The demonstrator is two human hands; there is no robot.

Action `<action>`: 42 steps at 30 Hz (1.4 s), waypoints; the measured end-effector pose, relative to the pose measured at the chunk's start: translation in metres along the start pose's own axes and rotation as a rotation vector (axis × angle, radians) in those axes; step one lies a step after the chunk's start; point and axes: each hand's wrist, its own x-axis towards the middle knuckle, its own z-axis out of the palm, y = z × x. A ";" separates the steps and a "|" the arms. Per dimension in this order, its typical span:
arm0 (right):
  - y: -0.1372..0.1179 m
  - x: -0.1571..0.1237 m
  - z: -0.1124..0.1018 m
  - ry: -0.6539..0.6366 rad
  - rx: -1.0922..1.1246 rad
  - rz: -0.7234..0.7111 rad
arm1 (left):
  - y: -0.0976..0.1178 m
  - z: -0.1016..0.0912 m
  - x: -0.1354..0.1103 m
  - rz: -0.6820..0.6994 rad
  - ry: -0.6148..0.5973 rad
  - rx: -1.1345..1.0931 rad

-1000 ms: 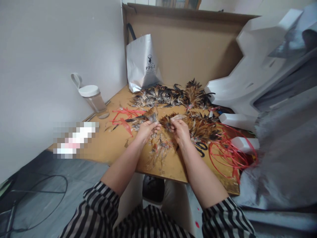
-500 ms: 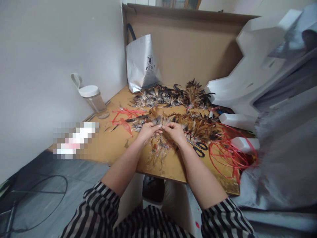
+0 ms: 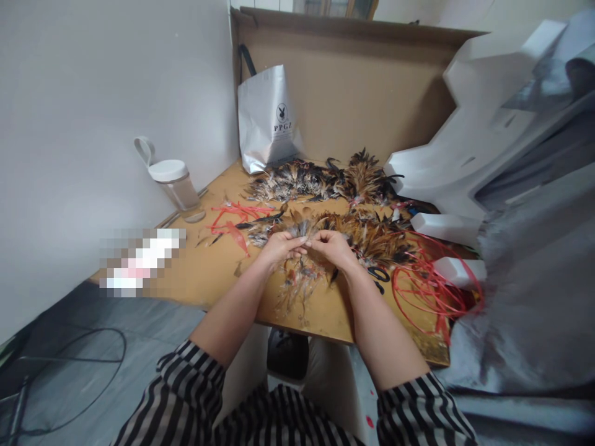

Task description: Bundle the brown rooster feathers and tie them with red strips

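Note:
A small bunch of brown and grey feathers (image 3: 304,224) fans upward between my two hands. My left hand (image 3: 280,248) is closed on its lower end. Fingertips of my right hand (image 3: 331,246) pinch at the same end, touching the left fingers. Below them, loose feather scraps (image 3: 300,285) lie on the table. Behind and to the right spreads a pile of golden-brown feathers (image 3: 376,235). Black-handled scissors (image 3: 379,274) lie partly hidden by my right forearm.
A darker feather row (image 3: 302,179) lies farther back by a silver bag (image 3: 267,118). Red plastic strips (image 3: 432,291) tangle at right, more red strips (image 3: 232,226) at left. A lidded cup (image 3: 174,183) stands near the wall. White foam pieces (image 3: 446,226) border the right side.
My right hand and forearm have shifted slightly right, covering more of the scissors. The left hand stays almost in place, still holding the feathers.

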 end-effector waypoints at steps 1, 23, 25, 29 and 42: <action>0.000 0.000 -0.001 -0.017 0.016 0.010 | 0.000 0.000 0.000 -0.003 -0.006 -0.004; -0.008 -0.003 -0.006 -0.248 0.046 0.019 | 0.002 0.003 -0.005 -0.091 -0.142 0.026; -0.008 -0.003 -0.004 -0.219 0.055 0.015 | 0.003 0.004 -0.006 -0.076 -0.107 0.036; -0.005 -0.002 -0.001 -0.090 0.110 0.019 | 0.003 0.006 -0.004 -0.017 -0.032 0.021; 0.000 0.001 0.010 0.105 0.272 0.031 | 0.000 0.004 0.001 0.069 0.053 0.040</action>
